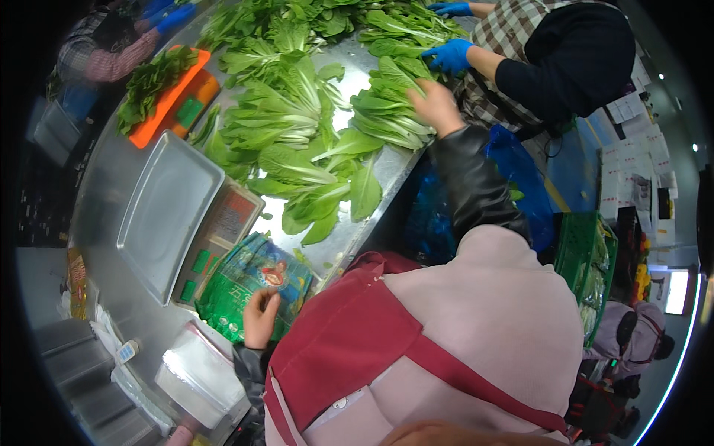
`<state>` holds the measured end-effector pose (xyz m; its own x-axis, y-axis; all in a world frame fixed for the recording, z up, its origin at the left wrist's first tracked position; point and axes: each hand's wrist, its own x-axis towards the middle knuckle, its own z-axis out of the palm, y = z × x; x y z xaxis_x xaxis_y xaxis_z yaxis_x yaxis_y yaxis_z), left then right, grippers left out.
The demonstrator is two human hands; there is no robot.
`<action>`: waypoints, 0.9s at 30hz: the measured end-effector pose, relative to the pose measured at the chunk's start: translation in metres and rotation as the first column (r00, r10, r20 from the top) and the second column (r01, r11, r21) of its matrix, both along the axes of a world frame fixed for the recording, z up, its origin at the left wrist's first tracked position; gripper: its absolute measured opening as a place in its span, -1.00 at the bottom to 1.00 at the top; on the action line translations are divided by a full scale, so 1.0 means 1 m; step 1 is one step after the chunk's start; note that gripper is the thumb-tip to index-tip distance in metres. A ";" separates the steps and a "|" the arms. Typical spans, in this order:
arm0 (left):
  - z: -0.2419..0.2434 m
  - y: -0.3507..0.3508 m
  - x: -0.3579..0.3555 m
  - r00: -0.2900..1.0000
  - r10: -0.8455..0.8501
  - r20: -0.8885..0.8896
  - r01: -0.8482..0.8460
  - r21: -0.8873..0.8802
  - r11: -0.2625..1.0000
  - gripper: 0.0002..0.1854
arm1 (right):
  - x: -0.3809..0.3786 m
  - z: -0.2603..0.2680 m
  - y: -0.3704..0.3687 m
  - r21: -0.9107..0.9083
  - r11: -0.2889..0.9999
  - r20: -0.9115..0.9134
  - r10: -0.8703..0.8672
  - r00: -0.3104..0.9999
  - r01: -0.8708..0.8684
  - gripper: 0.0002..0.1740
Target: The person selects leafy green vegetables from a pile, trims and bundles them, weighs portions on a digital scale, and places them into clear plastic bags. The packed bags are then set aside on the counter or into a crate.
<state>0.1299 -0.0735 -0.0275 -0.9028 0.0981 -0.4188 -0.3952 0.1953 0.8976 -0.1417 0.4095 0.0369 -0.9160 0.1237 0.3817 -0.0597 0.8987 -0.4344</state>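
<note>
My right hand (435, 107), blurred, is on a bunch of leafy greens (385, 114) with pale stalks at the table's near edge. Its fingertips are partly lost against the leaves, so its grip is unclear. My left hand (260, 319) is curled over a green and blue printed plastic bag (231, 295), with nothing seen between thumb and fingers. The bag lies partly against a weighing scale (227, 214) that carries a metal tray (170, 214). Loose leaves (318, 192) and a larger heap of greens (279, 111) cover the steel table (385, 167) between my hands.
A co-worker's blue-gloved hand (450, 56) handles greens close to my right hand. Across the table, an orange scale (167, 100) bears more greens beside another worker. Clear plastic bags (198, 379) are stacked at lower left. A blue plastic bag (521, 178) and green crate (580, 267) stand right.
</note>
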 end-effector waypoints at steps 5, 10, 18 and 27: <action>0.059 0.129 -0.120 0.858 -0.508 -0.078 0.512 0.222 0.830 -0.55 | -0.059 -0.033 0.148 -0.077 0.982 0.561 -0.101 0.822 0.173 0.05; 0.004 0.290 -0.199 0.877 -0.477 0.062 0.409 0.427 0.807 -0.47 | -0.085 -0.084 0.176 -0.208 0.972 0.617 0.041 0.786 0.112 0.24; -0.078 0.364 -0.271 0.965 -0.143 0.221 -0.118 0.848 0.516 -0.50 | -0.013 -0.066 0.020 -0.386 0.922 0.427 0.155 0.891 0.025 -0.35; 0.068 0.272 -0.239 1.000 -0.019 -0.021 0.028 0.717 0.697 -0.48 | 0.016 0.026 -0.060 -0.745 0.624 -0.077 0.271 0.959 -0.236 -0.58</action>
